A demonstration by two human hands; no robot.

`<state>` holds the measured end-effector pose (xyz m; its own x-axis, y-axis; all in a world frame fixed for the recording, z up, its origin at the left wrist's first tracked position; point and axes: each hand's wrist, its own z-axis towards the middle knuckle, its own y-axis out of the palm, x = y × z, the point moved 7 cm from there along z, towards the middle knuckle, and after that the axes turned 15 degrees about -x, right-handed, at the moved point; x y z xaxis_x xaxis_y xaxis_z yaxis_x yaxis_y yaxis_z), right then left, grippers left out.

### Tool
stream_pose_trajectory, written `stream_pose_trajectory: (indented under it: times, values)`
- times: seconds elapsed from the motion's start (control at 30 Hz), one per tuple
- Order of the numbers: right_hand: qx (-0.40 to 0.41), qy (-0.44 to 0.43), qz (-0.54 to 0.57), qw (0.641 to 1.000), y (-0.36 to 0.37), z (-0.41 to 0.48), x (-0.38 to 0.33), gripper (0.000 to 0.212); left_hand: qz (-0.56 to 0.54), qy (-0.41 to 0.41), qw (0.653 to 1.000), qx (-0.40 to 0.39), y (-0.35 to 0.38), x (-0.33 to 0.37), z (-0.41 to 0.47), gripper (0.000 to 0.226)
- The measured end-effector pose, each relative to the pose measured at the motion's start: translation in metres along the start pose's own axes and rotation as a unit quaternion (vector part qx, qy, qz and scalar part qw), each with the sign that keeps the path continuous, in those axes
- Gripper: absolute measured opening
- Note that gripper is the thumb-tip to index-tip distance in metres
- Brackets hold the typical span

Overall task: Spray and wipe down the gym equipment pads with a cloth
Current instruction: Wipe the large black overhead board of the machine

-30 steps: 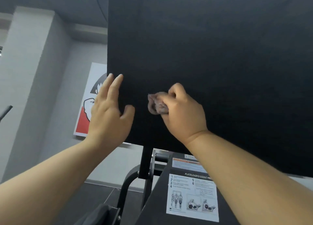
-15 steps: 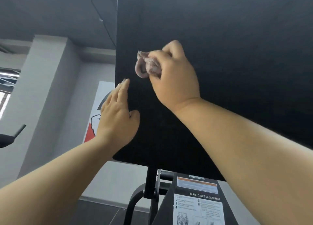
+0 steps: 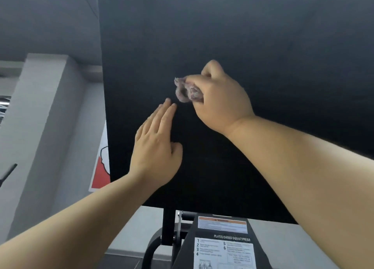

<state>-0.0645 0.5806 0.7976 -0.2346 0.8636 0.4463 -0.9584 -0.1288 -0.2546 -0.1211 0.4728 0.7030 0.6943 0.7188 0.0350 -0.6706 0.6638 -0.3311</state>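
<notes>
A large black pad [image 3: 263,46] of the squat press fills most of the view. My right hand [image 3: 218,98] grips a small crumpled grey-pink cloth [image 3: 186,90] and holds it against the pad near its middle. My left hand [image 3: 157,145] lies flat on the pad just below and left of the cloth, fingers straight and together. No spray bottle is in view.
Below the pad is the black machine frame [image 3: 168,228] with a white instruction label [image 3: 224,252] reading "plateloaded squat press". A grey wall and pillar [image 3: 40,116] stand at left, with a red and white poster [image 3: 101,167] partly behind the pad.
My right hand has carried the cloth up the pad and then rightward toward its middle. My left hand has slid inward from the pad's left edge, staying flat on it.
</notes>
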Motion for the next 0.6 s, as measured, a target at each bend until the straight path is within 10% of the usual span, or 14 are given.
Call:
stream_pose_trajectory:
  times: [0.6]
  values:
    - [0.039, 0.067, -0.020, 0.997, -0.084, -0.174, 0.213, 0.039, 0.087, 0.197, 0.976, -0.018, 0.106, 0.191, 0.061, 0.069]
